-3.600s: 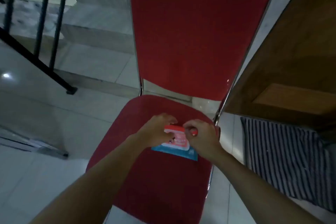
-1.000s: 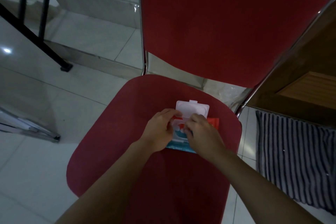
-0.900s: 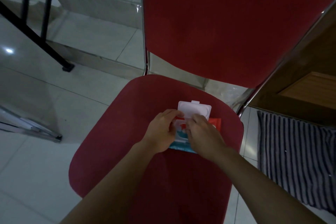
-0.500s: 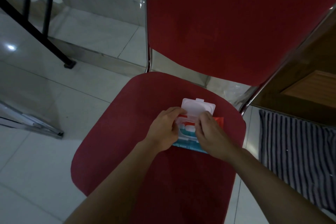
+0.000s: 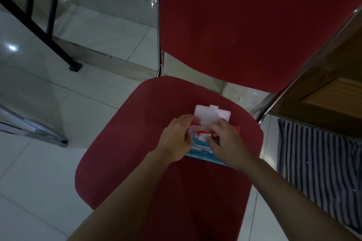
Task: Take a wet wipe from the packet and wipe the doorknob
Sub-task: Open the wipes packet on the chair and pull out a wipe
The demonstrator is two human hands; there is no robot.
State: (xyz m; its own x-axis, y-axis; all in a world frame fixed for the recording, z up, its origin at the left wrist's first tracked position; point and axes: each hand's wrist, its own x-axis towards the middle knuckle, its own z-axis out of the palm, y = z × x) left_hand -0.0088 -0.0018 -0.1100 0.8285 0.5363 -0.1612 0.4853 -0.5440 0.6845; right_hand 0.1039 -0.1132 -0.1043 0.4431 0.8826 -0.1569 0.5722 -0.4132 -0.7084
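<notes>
Near the red chair seat's (image 5: pixel 137 142) back edge, our left hand (image 5: pixel 176 139) steadies the blue-and-red wet-wipe packet (image 5: pixel 203 155), white lid (image 5: pixel 212 113) open; our right hand's (image 5: pixel 227 142) fingertips pinch at the opening, on what we cannot tell. Next: draw a wipe out.

Wet wipe packet (image 5: pixel 201 143) lies flat on red chair seat (image 5: pixel 137 142), toward 1 o'clock of the seat. White flip lid (image 5: pixel 212 113) open, hinged back toward 12. Left hand (image 5: pixel 176 140) braces packet's 9 o'clock edge. Right hand (image 5: pixel 227 142) fingertips pinch at the opening. Striped cloth (image 5: pixel 321 162) on floor at 3 o'clock.

We've one head cam, looking fwd and steeply down, close over the red chair seat (image 5: pixel 125 142).
</notes>
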